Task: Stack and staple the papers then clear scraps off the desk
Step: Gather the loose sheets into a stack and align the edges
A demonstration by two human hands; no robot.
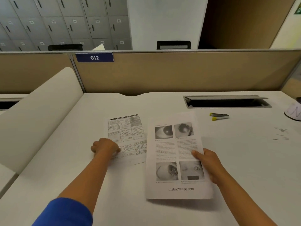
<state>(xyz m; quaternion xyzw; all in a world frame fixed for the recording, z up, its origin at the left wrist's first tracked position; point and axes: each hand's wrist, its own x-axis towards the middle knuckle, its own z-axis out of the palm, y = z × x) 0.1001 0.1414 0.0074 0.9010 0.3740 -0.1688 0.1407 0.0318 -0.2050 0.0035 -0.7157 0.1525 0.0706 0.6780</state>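
A printed sheet with eye photographs (174,154) is lifted a little above the white desk (244,160); my right hand (207,163) grips its right edge, thumb on top. To its left a second sheet with tables of text (127,132) lies flat on the desk. My left hand (105,148) pinches that sheet at its lower left edge with curled fingers. A small stapler with yellow ends (219,116) lies at the back right, away from both hands. Small dark scraps (281,133) are scattered on the desk at the far right.
A beige partition (179,72) with a blue "012" label closes the desk's far side. An open cable slot (226,101) sits in the desk at the back right. A white cup-like object (294,111) stands at the right edge. A white divider panel (40,115) rises on the left.
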